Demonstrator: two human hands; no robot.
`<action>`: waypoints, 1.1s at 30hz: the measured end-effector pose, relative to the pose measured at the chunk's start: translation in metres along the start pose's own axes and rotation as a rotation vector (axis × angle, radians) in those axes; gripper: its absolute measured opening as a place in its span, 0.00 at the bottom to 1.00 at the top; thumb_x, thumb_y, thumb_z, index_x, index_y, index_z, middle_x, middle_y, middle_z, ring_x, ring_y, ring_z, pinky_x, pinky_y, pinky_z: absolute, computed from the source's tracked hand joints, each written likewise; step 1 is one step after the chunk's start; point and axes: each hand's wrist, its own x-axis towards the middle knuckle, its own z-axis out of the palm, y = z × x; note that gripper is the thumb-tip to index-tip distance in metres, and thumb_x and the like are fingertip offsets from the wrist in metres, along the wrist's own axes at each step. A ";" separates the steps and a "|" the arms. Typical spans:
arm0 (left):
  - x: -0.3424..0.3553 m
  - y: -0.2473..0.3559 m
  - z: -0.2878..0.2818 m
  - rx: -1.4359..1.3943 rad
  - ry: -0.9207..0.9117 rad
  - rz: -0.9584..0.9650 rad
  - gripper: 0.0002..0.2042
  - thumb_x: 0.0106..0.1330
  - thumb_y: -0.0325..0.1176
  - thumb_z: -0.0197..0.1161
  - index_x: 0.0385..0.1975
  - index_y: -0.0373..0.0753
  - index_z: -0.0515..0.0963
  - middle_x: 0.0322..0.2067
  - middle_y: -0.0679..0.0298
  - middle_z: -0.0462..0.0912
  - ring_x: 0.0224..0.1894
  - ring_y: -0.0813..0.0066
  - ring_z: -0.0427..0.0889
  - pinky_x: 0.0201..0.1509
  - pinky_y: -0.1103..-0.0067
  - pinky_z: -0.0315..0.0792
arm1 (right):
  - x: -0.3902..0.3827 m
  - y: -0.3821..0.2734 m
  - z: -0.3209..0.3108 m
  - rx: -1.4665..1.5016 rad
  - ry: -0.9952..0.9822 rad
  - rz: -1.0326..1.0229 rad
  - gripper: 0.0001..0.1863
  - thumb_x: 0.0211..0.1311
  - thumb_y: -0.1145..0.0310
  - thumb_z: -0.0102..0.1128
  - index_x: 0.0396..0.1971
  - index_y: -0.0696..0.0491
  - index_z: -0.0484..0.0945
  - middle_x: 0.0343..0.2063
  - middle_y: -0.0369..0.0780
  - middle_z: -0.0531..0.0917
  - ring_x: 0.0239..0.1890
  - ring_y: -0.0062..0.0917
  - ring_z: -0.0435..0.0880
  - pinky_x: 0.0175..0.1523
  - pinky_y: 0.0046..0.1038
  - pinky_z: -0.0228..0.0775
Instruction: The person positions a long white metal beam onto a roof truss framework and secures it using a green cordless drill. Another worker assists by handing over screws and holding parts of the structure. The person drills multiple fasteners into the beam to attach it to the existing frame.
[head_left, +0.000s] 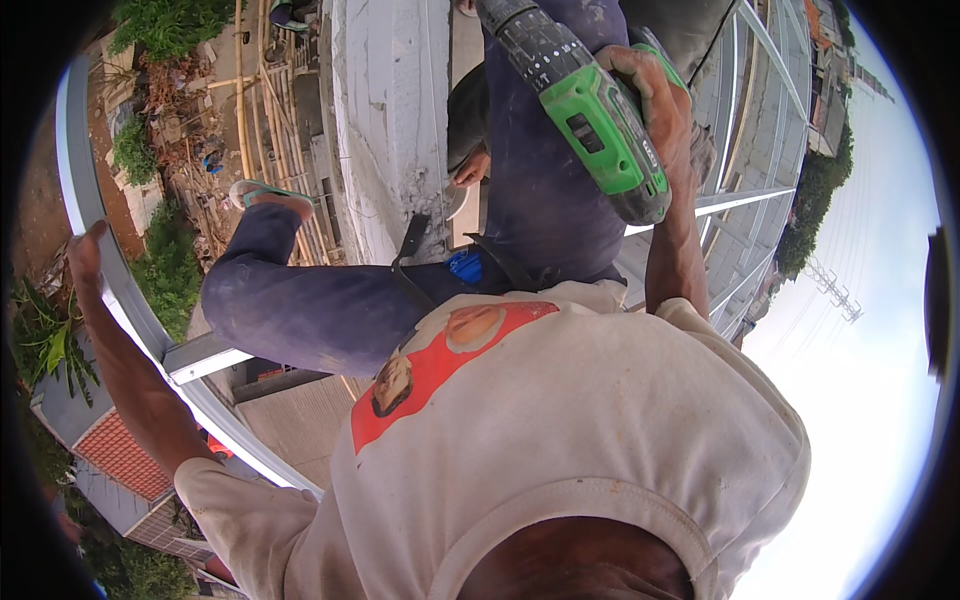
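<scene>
The right hand [655, 95] grasped the green drill [605, 145] above the trouser leg [530, 190], probably to bear its weight; the left hand [87, 255] touched the metal beam [85, 175], likely for balance (whether it gripped, I couldn't tell).

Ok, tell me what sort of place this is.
Probably a building site, worked high above the ground: a green drill is in the right hand, a long metal beam runs by the left hand, and bamboo poles show below.

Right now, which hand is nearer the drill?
Right: the right hand holds the drill; the left hand is well away from it, out left at the beam.
</scene>
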 end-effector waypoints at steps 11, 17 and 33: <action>-0.010 0.013 0.003 -0.052 0.000 -0.024 0.26 0.59 0.43 0.70 0.49 0.26 0.84 0.43 0.55 0.87 0.44 0.64 0.83 0.54 0.68 0.73 | -0.001 0.005 0.005 0.009 0.058 -0.055 0.23 0.52 0.64 0.77 0.47 0.51 0.80 0.35 0.37 0.88 0.32 0.30 0.87 0.38 0.30 0.78; -0.002 -0.003 0.000 -0.055 -0.007 -0.016 0.26 0.59 0.44 0.70 0.49 0.25 0.84 0.43 0.55 0.87 0.44 0.64 0.83 0.54 0.68 0.73 | -0.002 0.002 0.005 0.010 0.035 -0.010 0.23 0.52 0.64 0.77 0.47 0.51 0.79 0.35 0.38 0.88 0.33 0.30 0.87 0.39 0.30 0.78; -0.005 0.005 0.003 -0.005 0.025 -0.012 0.28 0.59 0.44 0.69 0.50 0.24 0.83 0.45 0.52 0.87 0.47 0.60 0.82 0.56 0.66 0.72 | -0.001 -0.001 0.001 -0.038 0.022 -0.003 0.21 0.52 0.65 0.76 0.46 0.51 0.80 0.36 0.38 0.87 0.33 0.31 0.87 0.39 0.29 0.78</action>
